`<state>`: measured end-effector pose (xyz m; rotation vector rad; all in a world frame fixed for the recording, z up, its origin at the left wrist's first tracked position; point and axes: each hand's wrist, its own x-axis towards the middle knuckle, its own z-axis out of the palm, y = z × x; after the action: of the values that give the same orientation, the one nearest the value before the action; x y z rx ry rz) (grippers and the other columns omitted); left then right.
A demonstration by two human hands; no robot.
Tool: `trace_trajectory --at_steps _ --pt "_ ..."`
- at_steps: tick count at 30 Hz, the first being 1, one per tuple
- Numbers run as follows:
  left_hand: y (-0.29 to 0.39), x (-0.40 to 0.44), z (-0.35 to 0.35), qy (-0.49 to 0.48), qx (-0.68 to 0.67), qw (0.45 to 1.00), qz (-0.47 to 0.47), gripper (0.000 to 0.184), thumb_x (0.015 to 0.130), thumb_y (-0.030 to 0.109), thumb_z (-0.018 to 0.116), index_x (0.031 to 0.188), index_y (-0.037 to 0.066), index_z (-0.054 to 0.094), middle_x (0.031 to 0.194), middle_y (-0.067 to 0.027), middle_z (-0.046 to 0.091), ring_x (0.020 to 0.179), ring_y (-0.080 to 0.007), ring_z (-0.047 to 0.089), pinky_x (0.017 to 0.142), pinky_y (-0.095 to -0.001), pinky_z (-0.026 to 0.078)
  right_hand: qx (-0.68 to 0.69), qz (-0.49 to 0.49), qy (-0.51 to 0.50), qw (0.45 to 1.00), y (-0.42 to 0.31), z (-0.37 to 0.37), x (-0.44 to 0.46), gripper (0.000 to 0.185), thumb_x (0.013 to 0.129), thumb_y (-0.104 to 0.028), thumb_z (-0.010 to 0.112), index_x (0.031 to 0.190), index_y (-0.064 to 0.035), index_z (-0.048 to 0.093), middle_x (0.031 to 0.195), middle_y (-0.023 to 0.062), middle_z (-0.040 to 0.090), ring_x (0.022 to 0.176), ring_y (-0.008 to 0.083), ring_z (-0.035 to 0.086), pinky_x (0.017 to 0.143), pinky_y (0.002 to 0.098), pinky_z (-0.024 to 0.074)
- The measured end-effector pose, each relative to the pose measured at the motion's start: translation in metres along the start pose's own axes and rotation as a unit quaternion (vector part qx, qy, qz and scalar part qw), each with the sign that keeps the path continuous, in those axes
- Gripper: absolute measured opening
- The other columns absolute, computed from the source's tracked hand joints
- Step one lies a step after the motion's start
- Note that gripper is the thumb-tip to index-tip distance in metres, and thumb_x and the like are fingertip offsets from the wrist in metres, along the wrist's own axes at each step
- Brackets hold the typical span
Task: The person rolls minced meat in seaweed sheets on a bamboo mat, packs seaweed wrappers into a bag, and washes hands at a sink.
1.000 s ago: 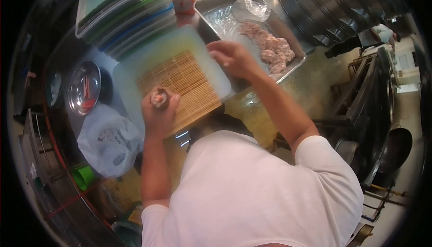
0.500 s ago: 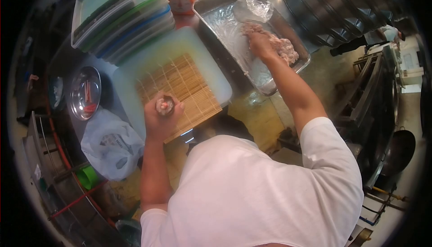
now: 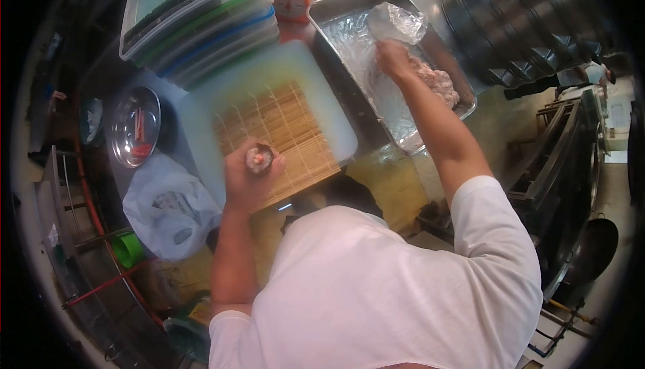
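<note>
My left hand [image 3: 243,179] is wrapped around a seaweed roll [image 3: 259,159], its end facing up and showing pale filling with an orange-red centre. Hand and roll are above a bamboo rolling mat [image 3: 299,134], which lies on a whitish cutting board [image 3: 322,77]. Over to the right, my right hand [image 3: 392,58] reaches into a metal tray [image 3: 468,108], fingers curled, at the upper end of a mound of pale pink minced meat [image 3: 440,85]. Crumpled clear plastic [image 3: 403,25] sits just beyond those fingers. Whatever the fingers hold is hidden.
Stacked plastic containers [image 3: 195,47] stand behind the board, beside an orange scale [image 3: 292,1]. To the left are a steel bowl [image 3: 126,144] with red-and-white sticks and a white plastic bag [image 3: 164,214]. Large metal steamers [image 3: 517,16] rise at the back right. Another person [image 3: 594,73] is in the background.
My right hand has drawn its fingers together and shifted off the meat toward the crumpled plastic. My left hand still holds the roll over the mat. The whole view has shifted slightly.
</note>
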<state>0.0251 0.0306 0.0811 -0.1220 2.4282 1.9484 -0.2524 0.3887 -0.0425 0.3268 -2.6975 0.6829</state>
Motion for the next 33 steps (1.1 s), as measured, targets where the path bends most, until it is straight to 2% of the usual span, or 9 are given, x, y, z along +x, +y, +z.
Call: trace_trajectory --at_steps 2,6,9,11,14,19,24,27,33 --pt "0.006 0.0 0.002 -0.001 0.019 0.999 0.031 0.015 0.081 0.002 0.077 0.083 0.003 0.062 0.077 -0.0013 0.065 0.072 -0.008 0.06 0.067 -0.0258 0.05 -0.161 -0.002 -0.068 0.985 0.034 0.038 0.0 0.011 0.077 -0.005 0.063 0.085 -0.0025 0.071 0.09 0.0212 0.07 0.088 0.0413 0.067 0.08 0.048 0.0515" --pt "0.01 -0.005 -0.003 0.013 0.011 1.0 0.021 0.015 0.081 0.002 0.077 0.084 0.002 0.062 0.075 -0.0039 0.065 0.07 -0.0094 0.06 0.066 -0.0268 0.05 -0.115 -0.078 -0.122 0.983 -0.024 -0.003 -0.033 0.013 0.081 -0.009 0.066 0.087 0.0007 0.073 0.089 0.0245 0.069 0.088 0.043 0.067 0.081 0.0489 0.0514" --pt "-0.005 -0.007 -0.01 0.019 0.014 0.999 0.04 0.016 0.082 -0.002 0.076 0.085 0.002 0.061 0.079 0.0007 0.063 0.073 -0.0056 0.057 0.066 -0.022 0.048 0.184 0.168 -0.177 0.952 -0.051 -0.038 -0.037 0.029 0.089 -0.022 0.074 0.105 0.0015 0.074 0.099 0.0178 0.075 0.088 0.0277 0.071 0.081 0.0374 0.0529" --pt "-0.005 -0.003 -0.01 0.028 0.03 0.998 0.051 0.017 0.082 -0.001 0.077 0.086 0.002 0.06 0.079 0.001 0.063 0.073 -0.0055 0.056 0.067 -0.0221 0.048 0.393 0.192 -0.193 0.878 -0.111 -0.084 -0.037 0.036 0.093 -0.026 0.074 0.116 0.0011 0.072 0.098 0.006 0.075 0.09 0.0153 0.066 0.083 0.0312 0.0495" --pt "-0.005 0.005 -0.004 0.033 0.046 0.996 0.063 0.018 0.081 0.0 0.077 0.086 0.002 0.06 0.079 0.0014 0.062 0.072 -0.0056 0.055 0.067 -0.0228 0.047 0.572 0.111 -0.259 0.77 -0.205 -0.124 -0.053 0.028 0.094 -0.013 0.071 0.117 0.0036 0.07 0.101 0.0101 0.075 0.099 0.0147 0.069 0.089 0.0272 0.0534" --pt "0.004 0.006 -0.003 -0.02 0.05 0.997 0.056 0.019 0.083 0.003 0.077 0.097 0.001 0.064 0.087 0.0005 0.065 0.079 -0.0073 0.059 0.073 -0.0253 0.05 0.617 0.04 -0.33 0.713 -0.289 -0.136 -0.088 0.022 0.09 -0.005 0.074 0.11 0.0049 0.072 0.101 0.0107 0.075 0.095 0.0134 0.069 0.084 0.0272 0.055" --pt "-0.002 -0.001 -0.002 0.0 -0.006 0.996 0.094 0.023 0.081 0.009 0.078 0.1 0.001 0.067 0.086 -0.0057 0.069 0.077 -0.0122 0.062 0.072 -0.0296 0.052 0.529 -0.037 -0.335 0.779 -0.295 -0.111 -0.101 0.015 0.089 -0.005 0.077 0.101 0.0022 0.071 0.091 0.0025 0.067 0.08 0.008 0.061 0.07 0.0249 0.0507" --pt "0.002 -0.008 -0.005 0.021 -0.017 0.994 0.109 0.022 0.081 0.013 0.078 0.097 0.002 0.068 0.08 -0.0105 0.069 0.071 -0.0171 0.063 0.07 -0.0334 0.052 0.645 0.068 -0.376 0.662 -0.306 -0.112 -0.105 0.015 0.089 0.0 0.074 0.1 -0.0001 0.064 0.092 0.0014 0.063 0.088 0.0089 0.061 0.077 0.0254 0.0497" --pt "0.0 -0.015 -0.013 0.004 0.0 0.995 0.103 0.023 0.082 0.014 0.077 0.1 0.003 0.07 0.082 -0.0109 0.07 0.073 -0.0176 0.065 0.071 -0.0339 0.053 0.623 0.081 -0.415 0.658 -0.312 -0.102 -0.108 0.019 0.091 -0.008 0.075 0.103 -0.0028 0.061 0.092 0.0011 0.063 0.084 0.0082 0.06 0.074 0.0259 0.0501"
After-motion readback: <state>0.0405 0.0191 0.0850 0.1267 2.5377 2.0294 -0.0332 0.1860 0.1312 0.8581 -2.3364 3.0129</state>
